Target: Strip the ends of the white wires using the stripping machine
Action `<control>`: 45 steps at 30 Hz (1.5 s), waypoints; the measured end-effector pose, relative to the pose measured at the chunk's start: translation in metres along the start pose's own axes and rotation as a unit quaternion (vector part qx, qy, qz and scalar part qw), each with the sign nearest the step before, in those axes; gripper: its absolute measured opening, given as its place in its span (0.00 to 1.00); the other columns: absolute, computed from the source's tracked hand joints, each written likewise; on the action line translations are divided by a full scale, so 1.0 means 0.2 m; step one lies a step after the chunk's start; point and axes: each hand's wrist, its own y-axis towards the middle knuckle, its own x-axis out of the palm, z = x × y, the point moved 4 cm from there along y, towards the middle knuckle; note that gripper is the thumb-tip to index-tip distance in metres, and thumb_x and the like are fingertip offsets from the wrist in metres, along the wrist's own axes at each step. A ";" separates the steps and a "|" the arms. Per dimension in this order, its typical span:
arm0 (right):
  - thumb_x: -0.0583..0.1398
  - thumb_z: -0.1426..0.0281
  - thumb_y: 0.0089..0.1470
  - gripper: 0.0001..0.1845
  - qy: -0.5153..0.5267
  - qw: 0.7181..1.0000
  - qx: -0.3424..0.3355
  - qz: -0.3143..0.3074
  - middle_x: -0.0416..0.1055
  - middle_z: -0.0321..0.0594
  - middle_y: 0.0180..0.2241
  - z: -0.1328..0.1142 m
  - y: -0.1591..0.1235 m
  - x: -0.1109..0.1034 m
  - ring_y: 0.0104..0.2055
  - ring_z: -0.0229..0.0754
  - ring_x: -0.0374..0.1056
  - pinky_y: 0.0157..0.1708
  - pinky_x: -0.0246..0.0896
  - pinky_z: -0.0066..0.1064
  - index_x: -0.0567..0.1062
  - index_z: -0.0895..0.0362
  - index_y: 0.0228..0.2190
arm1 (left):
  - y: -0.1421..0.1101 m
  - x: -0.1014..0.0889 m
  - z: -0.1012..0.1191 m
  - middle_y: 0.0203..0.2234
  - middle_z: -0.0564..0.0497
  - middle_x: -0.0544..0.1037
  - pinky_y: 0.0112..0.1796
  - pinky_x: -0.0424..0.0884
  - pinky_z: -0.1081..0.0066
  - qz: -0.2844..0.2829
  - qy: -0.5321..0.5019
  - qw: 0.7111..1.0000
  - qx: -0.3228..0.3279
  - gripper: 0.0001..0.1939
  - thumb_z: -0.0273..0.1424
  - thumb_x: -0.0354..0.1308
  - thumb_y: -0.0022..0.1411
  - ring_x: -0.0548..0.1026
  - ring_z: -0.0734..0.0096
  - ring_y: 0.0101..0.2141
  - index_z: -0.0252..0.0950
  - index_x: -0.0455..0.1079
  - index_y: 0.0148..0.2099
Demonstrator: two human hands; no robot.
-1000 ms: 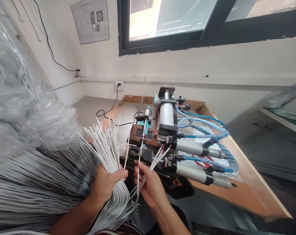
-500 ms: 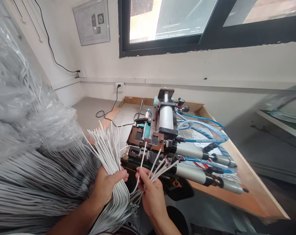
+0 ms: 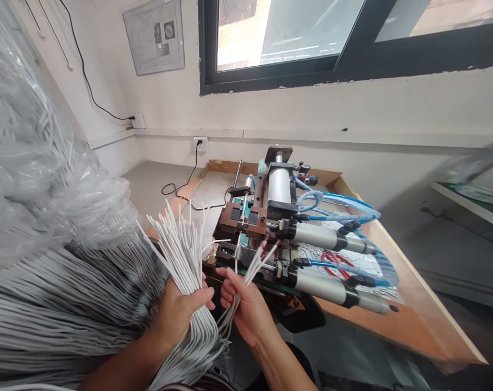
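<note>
My left hand is closed around a thick bundle of white cables whose cut ends fan upward. My right hand pinches a few white cables taken from that bundle, their tips pointing up and right at the front of the pneumatic wire machine. The tips lie close to the machine's jaw area; whether they touch it I cannot tell. Both hands sit side by side just in front of the machine.
A large heap of white cables under clear plastic fills the left side. The machine stands on a wooden table with blue air hoses and metal cylinders. A black power cord runs to a wall socket.
My right hand dropped back toward me half a second ago and has now moved forward again, bringing the few cable tips close to the machine's front. My left hand has held the bundle still.
</note>
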 end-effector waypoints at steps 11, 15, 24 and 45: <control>0.63 0.62 0.42 0.14 -0.015 0.996 -0.065 -0.068 0.57 0.29 0.15 0.00 0.01 0.12 0.13 0.28 0.48 0.12 0.41 0.22 0.68 0.59 0.19 | -0.07 0.07 -0.03 0.12 0.58 0.69 0.20 0.66 0.72 -0.176 -0.001 0.983 -0.044 0.09 0.22 0.59 0.43 0.67 0.75 0.15 0.34 0.65 0.30; 0.64 0.63 0.40 0.14 0.006 0.993 -0.110 -0.031 0.58 0.29 0.15 -0.03 0.00 0.12 0.15 0.29 0.50 0.13 0.44 0.22 0.67 0.58 0.17 | -0.07 0.05 -0.05 0.12 0.58 0.69 0.19 0.66 0.72 -0.184 -0.035 0.981 -0.044 0.11 0.23 0.59 0.44 0.67 0.75 0.13 0.35 0.66 0.34; 0.63 0.65 0.43 0.11 0.034 0.992 -0.121 -0.024 0.61 0.32 0.18 -0.04 -0.02 0.14 0.19 0.30 0.53 0.18 0.46 0.21 0.69 0.58 0.20 | -0.07 0.02 -0.07 0.12 0.58 0.69 0.17 0.64 0.73 -0.128 -0.088 0.987 -0.038 0.16 0.25 0.58 0.44 0.66 0.74 0.12 0.33 0.67 0.39; 0.63 0.62 0.42 0.13 -0.017 0.973 -0.211 0.089 0.65 0.32 0.20 -0.01 -0.02 -0.02 0.16 0.28 0.50 0.16 0.44 0.23 0.74 0.58 0.29 | 0.00 0.01 -0.05 0.20 0.52 0.76 0.36 0.65 0.66 0.003 -0.061 0.997 -0.042 0.05 0.23 0.60 0.42 0.73 0.66 0.27 0.32 0.69 0.26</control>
